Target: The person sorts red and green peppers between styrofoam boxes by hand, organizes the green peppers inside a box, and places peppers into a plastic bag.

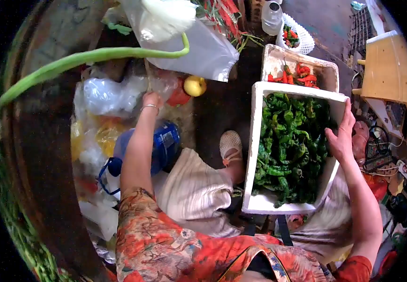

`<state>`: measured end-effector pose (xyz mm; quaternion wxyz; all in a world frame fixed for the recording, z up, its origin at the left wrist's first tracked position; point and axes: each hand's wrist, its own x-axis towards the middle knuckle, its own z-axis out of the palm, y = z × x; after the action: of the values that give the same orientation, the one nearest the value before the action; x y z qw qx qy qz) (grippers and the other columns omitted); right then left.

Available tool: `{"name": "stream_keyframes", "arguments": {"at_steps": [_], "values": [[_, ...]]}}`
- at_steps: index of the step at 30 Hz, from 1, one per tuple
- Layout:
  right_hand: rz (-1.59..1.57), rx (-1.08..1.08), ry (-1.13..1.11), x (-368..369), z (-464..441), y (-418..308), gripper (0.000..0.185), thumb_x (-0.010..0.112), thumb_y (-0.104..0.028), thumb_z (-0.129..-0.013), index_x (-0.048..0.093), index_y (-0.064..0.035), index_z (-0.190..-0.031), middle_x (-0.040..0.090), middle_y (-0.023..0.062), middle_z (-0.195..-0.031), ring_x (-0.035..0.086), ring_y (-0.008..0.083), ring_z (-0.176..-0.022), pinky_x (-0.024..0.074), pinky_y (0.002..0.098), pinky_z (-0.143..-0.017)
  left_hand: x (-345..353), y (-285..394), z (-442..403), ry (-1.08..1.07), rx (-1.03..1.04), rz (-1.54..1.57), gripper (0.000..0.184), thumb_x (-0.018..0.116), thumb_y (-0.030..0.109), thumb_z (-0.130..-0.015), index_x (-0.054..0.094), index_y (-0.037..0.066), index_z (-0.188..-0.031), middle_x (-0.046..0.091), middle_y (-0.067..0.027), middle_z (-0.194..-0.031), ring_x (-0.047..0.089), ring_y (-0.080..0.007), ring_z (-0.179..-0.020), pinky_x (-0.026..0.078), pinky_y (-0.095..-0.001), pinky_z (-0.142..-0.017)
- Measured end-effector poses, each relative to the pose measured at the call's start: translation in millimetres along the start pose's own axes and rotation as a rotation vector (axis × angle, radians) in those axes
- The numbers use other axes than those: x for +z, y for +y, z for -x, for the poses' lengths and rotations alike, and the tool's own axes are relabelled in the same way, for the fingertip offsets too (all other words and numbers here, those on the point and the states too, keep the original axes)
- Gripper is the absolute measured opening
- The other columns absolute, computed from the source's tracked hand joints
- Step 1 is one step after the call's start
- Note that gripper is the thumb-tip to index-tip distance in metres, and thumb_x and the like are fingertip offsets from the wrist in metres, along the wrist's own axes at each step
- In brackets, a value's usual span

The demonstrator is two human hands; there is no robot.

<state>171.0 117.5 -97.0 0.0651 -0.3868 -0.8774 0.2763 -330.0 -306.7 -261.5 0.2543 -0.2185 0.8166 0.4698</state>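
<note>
My left hand is closed among clear plastic bags. What its fingers hold is hard to see; a thin brownish strip runs up from them. A yellow round fruit sits just to its right. My right hand grips the right wall of a white foam box, thumb on the inner side and fingers along the rim. Wrinkled green peppers fill much of this box, which rests against my lap.
Behind stands another foam box with red peppers. A white basket and a clear plastic jar are farther back. Under my left forearm lies a large blue bottle. A long green stalk crosses the upper left.
</note>
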Motion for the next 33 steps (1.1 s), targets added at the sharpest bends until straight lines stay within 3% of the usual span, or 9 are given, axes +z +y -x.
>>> {"name": "stream_keyframes", "arguments": {"at_steps": [4, 6, 13, 18, 21, 24, 33], "values": [[0.013, -0.026, 0.014, 2.6, -0.6, 12.0, 0.109, 0.067, -0.001, -0.070, 0.002, -0.0218, -0.155, 0.030, 0.0217, -0.139, 0.038, 0.0391, -0.128, 0.0325, 0.0420, -0.111, 4.4, 49.5, 69.3, 0.050, 0.057, 0.176, 0.021, 0.060, 0.009, -0.082, 0.059, 0.007, -0.103, 0.062, -0.0076, -0.088, 0.059, -0.0229, -0.070, 0.053, -0.0402, -0.059], [0.006, -0.015, 0.007, 5.2, -0.9, 16.3, 0.110, 0.067, -0.001, -0.070, 0.001, -0.0230, -0.155, 0.030, 0.0219, -0.139, 0.038, 0.0395, -0.129, 0.0327, 0.0422, -0.111, -6.2, 68.3, 93.9, -0.284, 0.240, 0.418, 0.013, 0.053, 0.005, -0.090, 0.056, 0.005, -0.102, 0.058, -0.0086, -0.084, 0.057, -0.0222, -0.070, 0.054, -0.0434, -0.070], [-0.067, -0.005, -0.028, 2.6, -3.3, 24.1, 0.110, 0.066, -0.003, -0.072, -0.002, -0.0247, -0.155, 0.023, 0.0257, -0.145, 0.035, 0.0449, -0.132, 0.0344, 0.0444, -0.111, -26.6, 129.6, 188.4, -0.519, 0.445, 0.684, 0.008, 0.055, 0.001, -0.091, 0.060, 0.004, -0.096, 0.059, -0.0070, -0.086, 0.055, -0.0200, -0.073, 0.052, -0.0402, -0.073], [-0.104, 0.032, -0.113, -4.3, -7.6, 24.6, 0.107, 0.064, -0.005, -0.073, -0.002, -0.0210, -0.155, 0.020, 0.0291, -0.145, 0.037, 0.0462, -0.132, 0.0348, 0.0442, -0.110, -22.3, 146.6, 282.2, -0.525, 0.493, 0.708, 0.003, 0.060, 0.005, -0.091, 0.061, 0.007, -0.094, 0.060, -0.0048, -0.087, 0.054, -0.0196, -0.080, 0.048, -0.0374, -0.078], [-0.063, 0.055, -0.146, -8.3, -8.8, 25.6, 0.102, 0.063, -0.011, -0.075, -0.001, -0.0198, -0.154, 0.021, 0.0299, -0.146, 0.046, 0.0473, -0.125, 0.0401, 0.0462, -0.106, -17.4, 145.4, 315.9, -0.668, 0.543, 0.701, 0.003, 0.062, 0.007, -0.091, 0.062, 0.008, -0.094, 0.060, -0.0032, -0.088, 0.054, -0.0187, -0.084, 0.045, -0.0352, -0.079], [-0.035, 0.087, -0.167, -10.6, -11.5, 24.7, 0.103, 0.064, -0.012, -0.074, 0.000, -0.0201, -0.154, 0.024, 0.0305, -0.146, 0.047, 0.0460, -0.125, 0.0410, 0.0453, -0.105, -6.5, 145.2, 354.3, -0.743, 0.578, 0.666, 0.004, 0.061, 0.008, -0.092, 0.062, 0.008, -0.095, 0.061, -0.0032, -0.091, 0.053, -0.0174, -0.084, 0.044, -0.0331, -0.079], [0.102, 0.110, -0.198, -19.0, -12.5, 20.3, 0.097, 0.064, -0.018, -0.078, 0.004, -0.0222, -0.155, 0.031, 0.0234, -0.147, 0.042, 0.0427, -0.130, 0.0397, 0.0524, -0.104, -2.3, 144.8, 441.4, -0.731, 0.606, 0.586, 0.008, 0.059, 0.008, -0.093, 0.063, 0.005, -0.100, 0.064, -0.0053, -0.088, 0.058, -0.0164, -0.076, 0.049, -0.0324, -0.073]]}}
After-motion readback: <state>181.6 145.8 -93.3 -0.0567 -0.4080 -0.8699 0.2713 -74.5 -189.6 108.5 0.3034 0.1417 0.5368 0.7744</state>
